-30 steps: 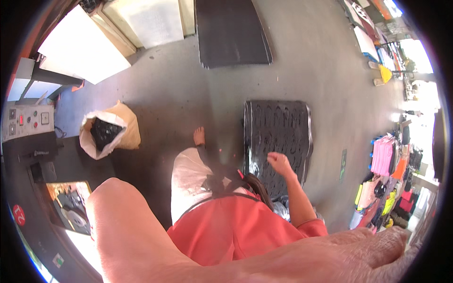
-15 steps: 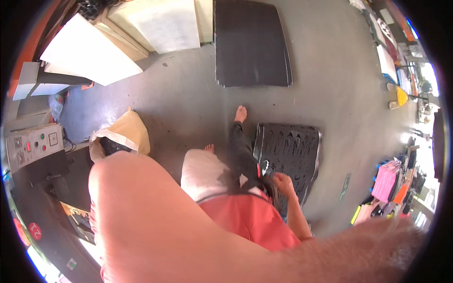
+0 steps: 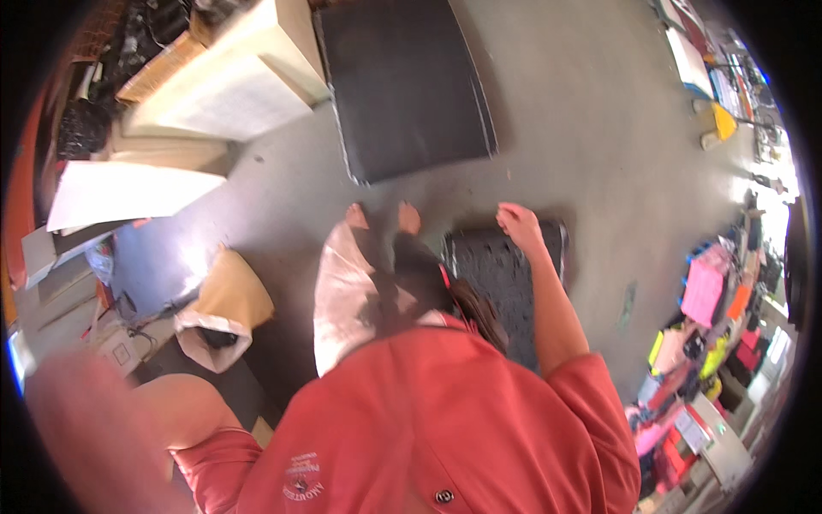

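Observation:
I stand on bare feet, in a red shirt. My right hand (image 3: 518,224) is held out in front with its fingers curled in, and nothing shows in it. Below it on the floor lies a black sheet with a dented, ridged surface (image 3: 505,278). My left arm is bent up at the left, its elbow bare. The smeared skin beyond the elbow seems to be my left hand (image 3: 73,407), very close to the camera; its fingers cannot be made out. A larger smooth black sheet (image 3: 407,86) lies ahead of my feet.
At the left stands an open tan sack (image 3: 244,291) with dark contents. Pale boards (image 3: 240,94) and a white panel (image 3: 128,193) lean at the upper left. Far right are a yellow pallet jack (image 3: 723,124) and colourful piles with a pink stack (image 3: 704,287).
My left arm has swung down and left, uncovering the shirt. My right hand has moved forward. The black sheets, sack and boards sit differently in view as I have moved and turned.

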Available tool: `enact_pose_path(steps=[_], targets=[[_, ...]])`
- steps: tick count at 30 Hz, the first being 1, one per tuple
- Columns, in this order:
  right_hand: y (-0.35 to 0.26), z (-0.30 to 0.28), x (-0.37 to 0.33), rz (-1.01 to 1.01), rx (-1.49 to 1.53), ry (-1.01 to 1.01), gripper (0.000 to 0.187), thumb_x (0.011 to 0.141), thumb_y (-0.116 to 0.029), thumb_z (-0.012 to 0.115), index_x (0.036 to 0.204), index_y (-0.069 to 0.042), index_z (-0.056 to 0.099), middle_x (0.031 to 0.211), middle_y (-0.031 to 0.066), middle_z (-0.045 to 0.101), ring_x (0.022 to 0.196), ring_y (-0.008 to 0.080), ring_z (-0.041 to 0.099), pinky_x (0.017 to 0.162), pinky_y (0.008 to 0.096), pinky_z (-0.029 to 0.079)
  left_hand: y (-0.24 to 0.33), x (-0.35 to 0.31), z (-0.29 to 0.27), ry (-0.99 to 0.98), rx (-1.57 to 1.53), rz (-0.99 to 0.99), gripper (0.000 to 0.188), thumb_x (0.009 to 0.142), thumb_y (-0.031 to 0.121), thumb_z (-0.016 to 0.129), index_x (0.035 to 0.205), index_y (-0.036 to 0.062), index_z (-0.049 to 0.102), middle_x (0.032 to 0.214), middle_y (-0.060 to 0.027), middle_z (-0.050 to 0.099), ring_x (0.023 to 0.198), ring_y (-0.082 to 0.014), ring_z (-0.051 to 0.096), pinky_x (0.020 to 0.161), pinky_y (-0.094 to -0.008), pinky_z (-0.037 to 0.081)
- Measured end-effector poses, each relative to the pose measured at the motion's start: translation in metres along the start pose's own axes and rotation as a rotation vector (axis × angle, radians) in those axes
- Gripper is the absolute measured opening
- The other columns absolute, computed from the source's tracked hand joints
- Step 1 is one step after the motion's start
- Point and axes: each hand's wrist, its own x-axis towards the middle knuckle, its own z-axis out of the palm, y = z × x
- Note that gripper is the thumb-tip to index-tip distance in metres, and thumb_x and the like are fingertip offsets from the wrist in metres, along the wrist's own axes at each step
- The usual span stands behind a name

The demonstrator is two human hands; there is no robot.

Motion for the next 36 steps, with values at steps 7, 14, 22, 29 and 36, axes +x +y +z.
enact_pose_path(steps=[7, 14, 22, 29, 36], targets=[[-0.051, 0.035, 0.021, 0.010, -0.028, -0.023, 0.021, 0.097, -0.020, 0.064, 0.091, -0.001, 0.069, 0.071, 0.0031, 0.064, 0.069, 0.0116, 0.059, 0.066, 0.0337, 0.050, -0.209, 0.030, -0.162, 0.669, 0.534, -0.548, 0.025, 0.107, 0.021, 0.068, 0.118, -0.0001, 0.076, 0.096, -0.0083, 0.081, 0.094, -0.0124, 0.076, 0.088, -0.0301, 0.058], [-0.022, 0.066, -0.058, 0.136, -0.414, -0.210, 0.035, 0.095, -0.030, 0.069, 0.118, -0.005, 0.079, 0.106, 0.0187, 0.080, 0.100, 0.0331, 0.078, 0.088, 0.0442, 0.059, -0.373, 0.114, -0.297, 0.636, 0.713, -0.409, 0.038, 0.105, 0.028, 0.068, 0.129, -0.0006, 0.073, 0.118, -0.0229, 0.078, 0.113, -0.0353, 0.075, 0.099, -0.0405, 0.057], [-0.045, 0.043, 0.053, 0.115, -0.367, -0.125, 0.029, 0.095, -0.027, 0.072, 0.111, -0.004, 0.080, 0.098, 0.0164, 0.081, 0.093, 0.0295, 0.080, 0.084, 0.0395, 0.061, -0.489, 0.159, -0.447, 0.423, 1.405, -0.368, 0.055, 0.102, 0.038, 0.070, 0.147, 0.0065, 0.062, 0.159, -0.0319, 0.049, 0.147, -0.0505, 0.047, 0.124, -0.0539, 0.039], [-0.087, 0.040, 0.343, -0.034, -0.350, -0.158, 0.029, 0.098, -0.028, 0.075, 0.120, -0.009, 0.078, 0.100, 0.0143, 0.081, 0.093, 0.0266, 0.079, 0.083, 0.0378, 0.061, -0.517, 0.186, -0.480, 0.410, 1.578, -0.302, 0.045, 0.100, 0.024, 0.075, 0.142, 0.0071, 0.068, 0.169, -0.0293, 0.036, 0.156, -0.0480, 0.036, 0.126, -0.0528, 0.036], [-0.149, 0.089, 0.656, -0.245, -0.650, -0.140, 0.028, 0.102, -0.027, 0.070, 0.122, -0.009, 0.073, 0.110, 0.0167, 0.076, 0.105, 0.0371, 0.073, 0.092, 0.0473, 0.060, -0.503, 0.198, -0.473, 0.492, 1.436, -0.577, 0.021, 0.099, 0.003, 0.066, 0.117, 0.0026, 0.077, 0.172, -0.0266, 0.033, 0.160, -0.0444, 0.032, 0.129, -0.0482, 0.031]])
